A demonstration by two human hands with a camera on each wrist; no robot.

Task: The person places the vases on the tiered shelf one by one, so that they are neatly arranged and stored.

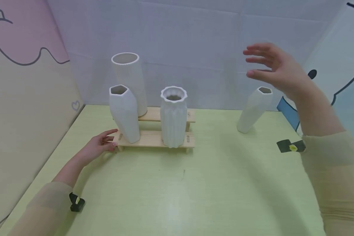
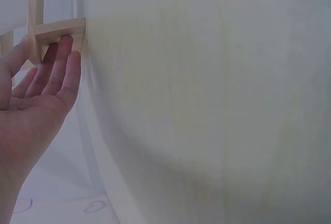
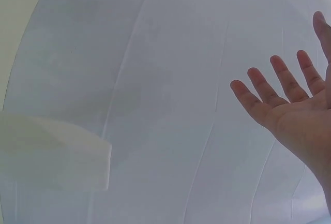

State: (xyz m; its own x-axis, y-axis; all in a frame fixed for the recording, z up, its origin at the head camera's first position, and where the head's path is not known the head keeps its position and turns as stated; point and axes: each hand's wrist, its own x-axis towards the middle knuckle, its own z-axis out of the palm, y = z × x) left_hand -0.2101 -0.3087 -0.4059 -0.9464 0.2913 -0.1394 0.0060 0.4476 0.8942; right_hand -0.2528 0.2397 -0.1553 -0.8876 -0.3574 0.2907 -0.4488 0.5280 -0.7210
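Left hand (image 1: 99,144) bends thumb and fingers about the lower tier's left end on a wooden stand (image 1: 150,138), while the right hand (image 1: 272,67) is raised in the air, fingers loosely spread, grasping nothing. On the pale green table (image 1: 171,193), that stand bears a tall cylindrical vase (image 1: 131,75) on its rear tier and, in front, a fluted vase (image 1: 174,121) at the right and a faceted vase (image 1: 125,114) at the left. Smallest in the head view is a slender white vase (image 1: 254,110) (well apart from the others), directly on the table below the right hand.
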